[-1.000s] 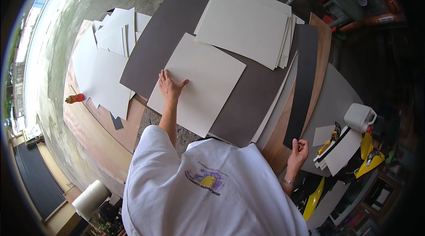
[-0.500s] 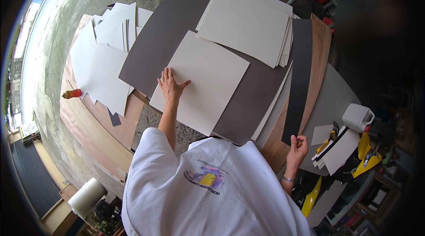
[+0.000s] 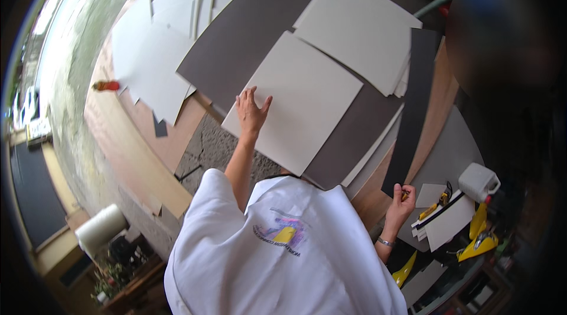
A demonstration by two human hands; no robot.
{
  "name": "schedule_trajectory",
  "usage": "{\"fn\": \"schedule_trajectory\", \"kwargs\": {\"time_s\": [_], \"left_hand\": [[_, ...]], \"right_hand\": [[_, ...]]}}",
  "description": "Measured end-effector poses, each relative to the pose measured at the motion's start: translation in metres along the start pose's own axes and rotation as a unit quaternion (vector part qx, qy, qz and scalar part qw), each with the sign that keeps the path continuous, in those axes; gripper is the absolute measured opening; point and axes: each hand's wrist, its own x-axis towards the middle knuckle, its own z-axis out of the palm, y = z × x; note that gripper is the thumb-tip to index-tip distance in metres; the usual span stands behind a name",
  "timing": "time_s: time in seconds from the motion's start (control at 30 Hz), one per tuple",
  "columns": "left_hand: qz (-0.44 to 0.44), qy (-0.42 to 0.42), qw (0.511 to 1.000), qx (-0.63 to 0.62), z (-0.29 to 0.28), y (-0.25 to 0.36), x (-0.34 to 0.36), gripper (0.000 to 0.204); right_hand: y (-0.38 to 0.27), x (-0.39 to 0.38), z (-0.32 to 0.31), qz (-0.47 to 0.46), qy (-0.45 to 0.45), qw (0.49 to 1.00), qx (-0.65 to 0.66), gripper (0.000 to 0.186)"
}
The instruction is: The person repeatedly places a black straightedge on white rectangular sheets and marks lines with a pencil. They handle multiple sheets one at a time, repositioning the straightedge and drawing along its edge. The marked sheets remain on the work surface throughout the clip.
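Observation:
A square off-white board [image 3: 307,99] lies on a large dark brown sheet [image 3: 236,49] in front of me. Over the board's left part is my left hand [image 3: 252,117], its fingers apart and nothing held in it. Whether the fingertips press on the surface is hard to tell. At the right, my right hand [image 3: 400,211] is closed at the near end of a long black strip [image 3: 415,102], the thumb against it. A small yellow item [image 3: 405,196] shows among those fingers; its kind is mostly hidden.
More off-white boards [image 3: 360,34] are stacked beyond. White sheets [image 3: 144,58] overlap on a wooden panel [image 3: 127,137] at the left, beside a red bottle [image 3: 107,85]. Right of me are a yellow cutter [image 3: 434,205], a white jug [image 3: 477,182] and a grey sheet [image 3: 452,143].
The whole view has shifted and tilted, so the boards appear farther right. My left hand stays over the board with its fingers slightly lifted and bent. My right hand still holds the strip.

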Motion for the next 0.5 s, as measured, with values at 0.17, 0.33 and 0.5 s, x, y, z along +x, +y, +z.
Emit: {"fn": "schedule_trajectory", "kwargs": {"time_s": [0.17, 0.33, 0.5], "left_hand": [[-0.174, 0.168, 0.97, 0.032, -0.013, -0.042, -0.071, 0.063], [-0.202, 0.084, 0.976, 0.004, -0.033, -0.062, -0.1, 0.071], [-0.27, 0.066, 0.958, -0.068, -0.037, -0.071, -0.092, 0.069]], "right_hand": [[0.004, -0.001, 0.0, -0.019, 0.0, 1.0, -0.012, 0.037], [-0.002, 0.006, 0.008, -0.035, -0.014, 0.999, -0.028, 0.038], [-0.017, 0.01, 0.014, -0.04, -0.038, 0.998, -0.023, 0.038]]}}
